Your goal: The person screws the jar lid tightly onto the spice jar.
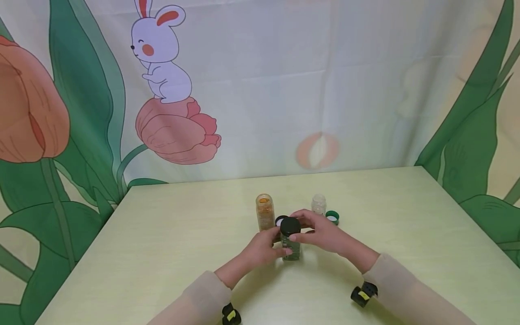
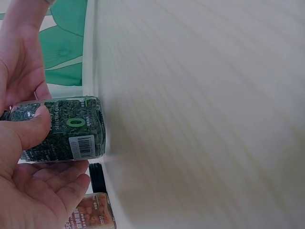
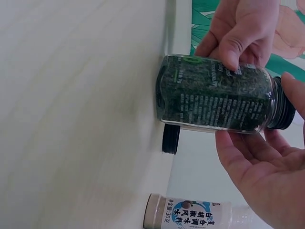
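Observation:
A glass spice jar of dried green herb flakes (image 1: 293, 253) stands upright on the table in front of me, its black lid (image 1: 290, 226) on. My left hand (image 1: 263, 247) grips the jar's body from the left, thumb on the near side, as the left wrist view shows. From the right, my right hand (image 1: 327, 232) holds the upper jar and lid. In the right wrist view its thumb (image 3: 293, 93) touches the black lid and its fingers lie along the jar's side.
Behind the left hand stands an uncapped jar with orange contents (image 1: 265, 212). A loose black cap (image 1: 280, 220) lies beside it. Behind the right hand are a pale spice bottle without its cap (image 1: 318, 203) and a green cap (image 1: 332, 217). The pale table (image 1: 183, 216) meets a printed curtain.

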The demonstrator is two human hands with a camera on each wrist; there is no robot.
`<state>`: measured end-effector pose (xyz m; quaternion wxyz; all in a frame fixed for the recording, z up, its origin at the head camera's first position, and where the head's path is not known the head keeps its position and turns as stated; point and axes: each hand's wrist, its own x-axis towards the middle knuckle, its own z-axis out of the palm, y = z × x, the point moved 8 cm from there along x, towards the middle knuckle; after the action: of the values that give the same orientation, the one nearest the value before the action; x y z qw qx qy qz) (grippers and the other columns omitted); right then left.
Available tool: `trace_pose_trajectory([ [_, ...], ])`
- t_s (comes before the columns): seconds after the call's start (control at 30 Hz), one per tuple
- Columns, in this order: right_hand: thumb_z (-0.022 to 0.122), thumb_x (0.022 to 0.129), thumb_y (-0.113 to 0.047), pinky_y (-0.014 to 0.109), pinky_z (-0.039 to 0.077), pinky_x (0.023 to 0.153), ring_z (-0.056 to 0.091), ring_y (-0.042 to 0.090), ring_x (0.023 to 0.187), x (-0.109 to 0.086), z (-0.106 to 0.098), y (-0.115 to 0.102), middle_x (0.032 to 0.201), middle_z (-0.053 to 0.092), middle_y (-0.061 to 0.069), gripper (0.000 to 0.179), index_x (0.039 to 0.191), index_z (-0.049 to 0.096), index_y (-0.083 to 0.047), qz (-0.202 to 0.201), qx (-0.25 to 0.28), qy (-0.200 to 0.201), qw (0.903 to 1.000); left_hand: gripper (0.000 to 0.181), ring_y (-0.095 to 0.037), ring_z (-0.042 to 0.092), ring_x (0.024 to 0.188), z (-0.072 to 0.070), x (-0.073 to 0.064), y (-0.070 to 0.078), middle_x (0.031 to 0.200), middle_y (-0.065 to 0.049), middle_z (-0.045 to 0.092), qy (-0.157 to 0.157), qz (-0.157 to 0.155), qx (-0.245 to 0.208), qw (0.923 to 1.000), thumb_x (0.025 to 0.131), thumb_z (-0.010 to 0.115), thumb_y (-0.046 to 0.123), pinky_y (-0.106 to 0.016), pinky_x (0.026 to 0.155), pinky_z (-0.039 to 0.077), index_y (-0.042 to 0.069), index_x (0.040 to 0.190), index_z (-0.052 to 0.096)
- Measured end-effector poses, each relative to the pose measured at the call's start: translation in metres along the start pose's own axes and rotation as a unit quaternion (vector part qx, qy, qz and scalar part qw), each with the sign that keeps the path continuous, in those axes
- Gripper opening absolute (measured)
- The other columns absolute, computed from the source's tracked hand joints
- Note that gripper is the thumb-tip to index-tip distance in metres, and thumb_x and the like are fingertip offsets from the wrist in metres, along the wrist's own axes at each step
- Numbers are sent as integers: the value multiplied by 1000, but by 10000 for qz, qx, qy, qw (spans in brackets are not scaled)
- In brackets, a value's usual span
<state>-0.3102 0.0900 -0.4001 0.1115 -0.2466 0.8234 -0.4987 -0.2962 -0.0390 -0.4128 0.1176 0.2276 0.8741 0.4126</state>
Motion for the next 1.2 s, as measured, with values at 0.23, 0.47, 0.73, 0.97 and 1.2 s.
trace_pose_trajectory([
  [0.23, 72, 97, -21, 40, 58, 98, 64, 38, 125, -2, 2, -5, 129, 68, 24, 44, 130, 54, 1, -21, -5, 181, 9998, 48, -44, 63, 128, 1, 0, -2, 135, -27, 66, 17, 60, -29, 10000, 93, 75, 10, -57, 109, 50, -8, 134, 58],
  [0.47, 74, 96, -19, 42, 58, 100, 63, 39, 126, -1, 3, -3, 130, 67, 25, 45, 128, 51, 2, 92, 22, 248, 9996, 49, -44, 63, 127, 1, 1, -2, 135, -27, 65, 30, 152, -10, 9999, 92, 75, 9, -57, 109, 51, -9, 135, 57],
  [0.73, 73, 97, -26, 50, 54, 107, 61, 40, 131, 2, 1, 4, 139, 62, 28, 70, 147, 34, 5, 270, 321, -283, 9987, 48, -44, 63, 128, 1, 2, -3, 136, -26, 65, 22, 101, 30, 9999, 93, 75, 11, -58, 109, 50, -7, 133, 59],
  [0.97, 72, 97, -33, 60, 43, 115, 41, 46, 148, 1, -4, 3, 153, 52, 25, 82, 159, 26, -6, 630, 444, -1090, 9911, 47, -44, 63, 128, 0, 2, -3, 135, -26, 66, 44, 64, -46, 10000, 92, 76, 10, -57, 110, 50, -8, 132, 59],
  [1.2, 70, 97, -20, 59, 40, 118, 43, 43, 148, 4, -9, -1, 153, 51, 25, 78, 161, 27, -11, 624, 540, -1646, 9829, 48, -45, 63, 127, 1, 2, -2, 134, -27, 66, 26, 93, -68, 9999, 92, 75, 9, -57, 109, 50, -9, 133, 58],
])
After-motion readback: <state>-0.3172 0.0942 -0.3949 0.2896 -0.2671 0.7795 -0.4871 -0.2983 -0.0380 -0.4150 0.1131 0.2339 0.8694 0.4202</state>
